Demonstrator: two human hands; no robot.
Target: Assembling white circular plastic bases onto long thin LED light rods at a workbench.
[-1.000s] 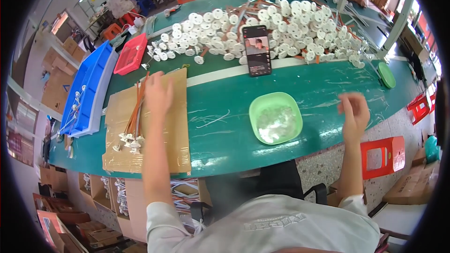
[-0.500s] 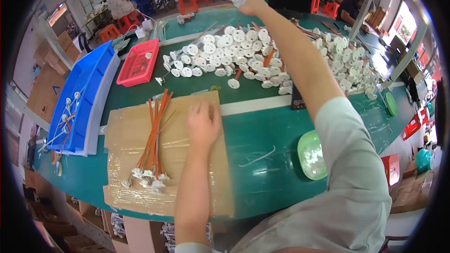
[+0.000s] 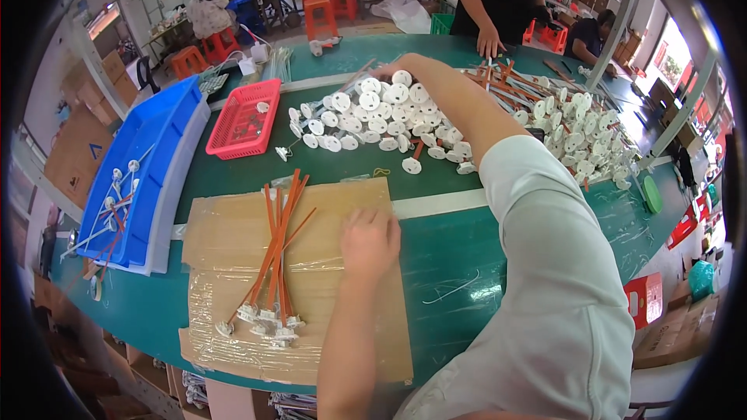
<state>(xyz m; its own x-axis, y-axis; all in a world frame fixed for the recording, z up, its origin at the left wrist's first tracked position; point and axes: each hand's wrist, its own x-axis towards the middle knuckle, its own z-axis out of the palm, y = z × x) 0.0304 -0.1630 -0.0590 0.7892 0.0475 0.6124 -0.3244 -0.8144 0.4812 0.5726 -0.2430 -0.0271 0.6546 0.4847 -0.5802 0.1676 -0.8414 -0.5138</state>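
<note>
My left hand (image 3: 370, 243) rests on the cardboard sheet (image 3: 226, 280), fingers bent downward, with nothing visible in it. Left of it lies a bundle of orange-brown strips (image 3: 282, 241) with white plastic end pieces (image 3: 268, 325) toward me. My right arm stretches over a large heap of white round discs on stems (image 3: 381, 109). At the heap's far edge my right hand (image 3: 391, 70) is mostly hidden behind discs and its own wrist, so its fingers do not show.
A blue tray (image 3: 167, 136) with a few stemmed pieces and a pink basket (image 3: 212, 136) stand at left. A second heap of discs (image 3: 572, 128) lies at right. A thin white strip (image 3: 453, 288) lies on the green table. Across it, a person's hand (image 3: 489, 40) touches brown strips.
My right hand has come down from above the table's far edge to the back of the disc heap. The view has shifted. My sleeve now hides the green bowl, and the person opposite shows more.
</note>
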